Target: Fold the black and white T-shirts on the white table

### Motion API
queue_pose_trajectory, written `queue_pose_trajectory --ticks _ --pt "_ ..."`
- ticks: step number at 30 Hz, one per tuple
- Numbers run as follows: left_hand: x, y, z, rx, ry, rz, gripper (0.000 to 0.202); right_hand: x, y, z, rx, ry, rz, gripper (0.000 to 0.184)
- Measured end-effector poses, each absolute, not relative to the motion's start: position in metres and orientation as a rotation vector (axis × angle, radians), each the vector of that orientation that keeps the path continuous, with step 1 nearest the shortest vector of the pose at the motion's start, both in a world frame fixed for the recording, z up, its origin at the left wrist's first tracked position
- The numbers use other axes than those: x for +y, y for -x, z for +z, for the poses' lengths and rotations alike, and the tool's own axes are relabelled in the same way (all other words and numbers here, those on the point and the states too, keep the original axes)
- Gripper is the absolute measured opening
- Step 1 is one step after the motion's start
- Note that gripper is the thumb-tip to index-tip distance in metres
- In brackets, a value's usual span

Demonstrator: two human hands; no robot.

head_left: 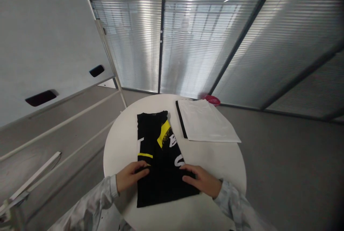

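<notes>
A black garment (158,155) with yellow and white print lies folded into a long strip on a round white table (120,145). My left hand (131,176) rests on its left edge, fingers curled over the cloth. My right hand (202,180) lies on the garment's right edge with fingers stretched flat toward the left. Both hands sit near the garment's near end. A folded white garment (206,123) with a black edge lies at the table's far right, untouched.
A red object (212,99) sits behind the white garment at the table's far edge. Glass walls with blinds stand behind the table. A whiteboard (40,37) on a stand leans at the left. Grey floor surrounds the table.
</notes>
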State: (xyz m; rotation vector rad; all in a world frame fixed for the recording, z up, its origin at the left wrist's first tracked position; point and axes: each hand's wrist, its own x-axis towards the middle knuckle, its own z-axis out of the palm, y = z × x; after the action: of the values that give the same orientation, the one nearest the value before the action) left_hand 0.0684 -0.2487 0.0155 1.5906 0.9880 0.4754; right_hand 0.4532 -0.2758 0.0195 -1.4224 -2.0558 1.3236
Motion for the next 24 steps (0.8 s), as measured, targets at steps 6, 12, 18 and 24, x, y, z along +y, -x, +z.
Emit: queue_pose_trajectory --ticks 6,12,18,24 --pt "-0.247 -0.063 0.002 0.969 -1.354 0.483 0.052 -0.262 -0.45 0.024 -2.204 1.419 1.377 0.072" --pt "-0.231 -0.048 0.004 0.996 -1.341 0.807 0.045 -0.198 -0.429 0.037 -2.01 1.063 1.46 0.041" --pt "-0.123 -0.045 0.02 1.182 -0.925 1.107 0.064 -0.068 -0.385 0.049 -1.598 1.189 1.421 0.045" --pt "-0.049 -0.053 0.004 1.489 -0.943 1.191 0.054 -0.005 -0.365 0.032 -1.507 1.488 1.21 0.047"
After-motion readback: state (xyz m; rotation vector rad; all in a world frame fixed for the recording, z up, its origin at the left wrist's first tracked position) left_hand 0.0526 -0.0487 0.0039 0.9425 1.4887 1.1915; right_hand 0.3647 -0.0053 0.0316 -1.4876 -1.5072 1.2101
